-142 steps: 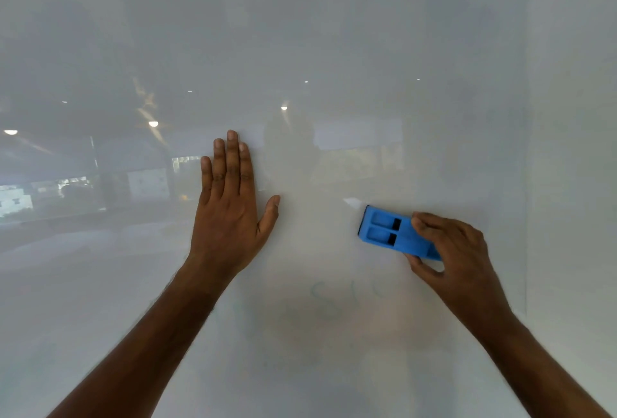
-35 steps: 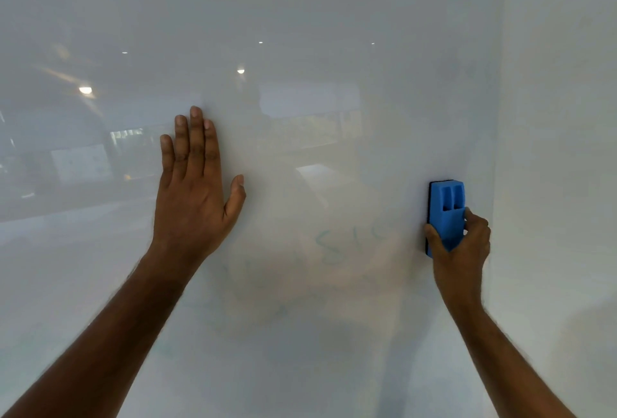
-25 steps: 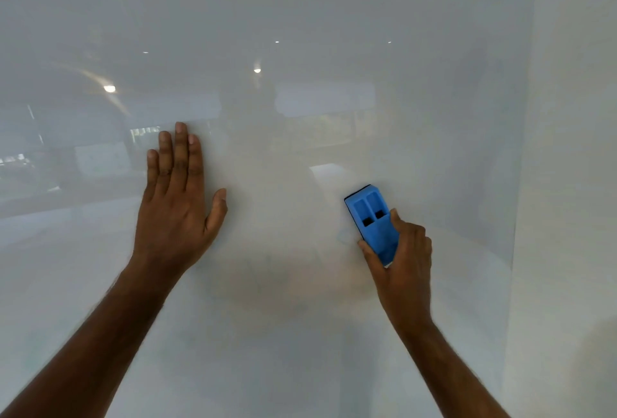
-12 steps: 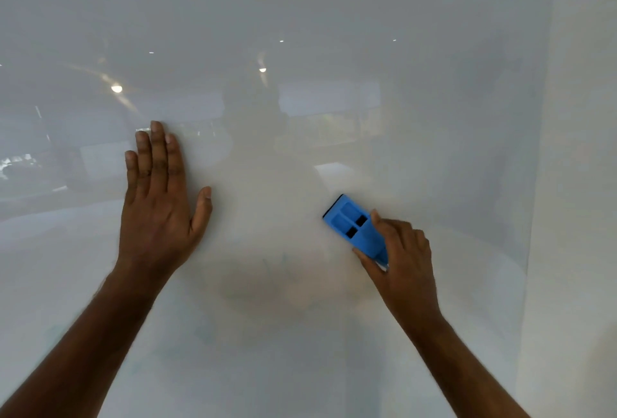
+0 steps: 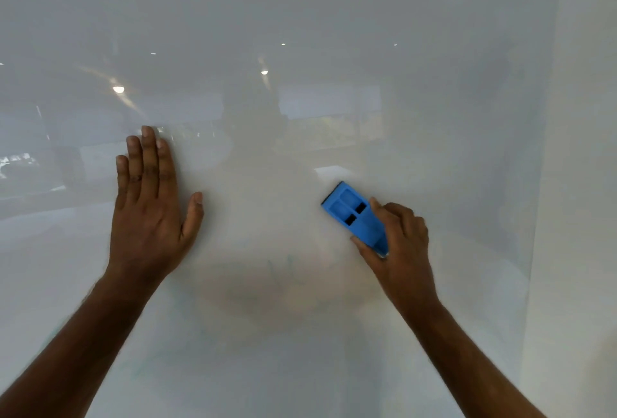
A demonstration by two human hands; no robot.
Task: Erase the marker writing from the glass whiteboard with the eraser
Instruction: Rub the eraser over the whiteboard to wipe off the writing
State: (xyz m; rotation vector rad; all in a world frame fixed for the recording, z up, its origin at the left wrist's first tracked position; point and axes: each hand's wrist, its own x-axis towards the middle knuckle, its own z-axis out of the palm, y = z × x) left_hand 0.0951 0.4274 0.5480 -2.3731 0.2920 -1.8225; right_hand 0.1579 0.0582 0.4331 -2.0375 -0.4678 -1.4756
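A white glass whiteboard fills the view and mirrors room lights. My right hand grips a blue eraser by its lower end and holds it tilted against the glass, right of centre. Faint bluish-green marker strokes show below and to the left of the eraser, and a paler trace lies near my left forearm. My left hand rests flat on the board with fingers together and the thumb out, holding nothing.
The board's right edge runs top to bottom, with a plain white wall beyond it. Reflections of ceiling lights and windows spread across the upper glass.
The eraser swept from near the board's right edge leftward towards the middle and turned from upright to tilted. The marker writing grew fainter. My left hand stayed flat on the glass.
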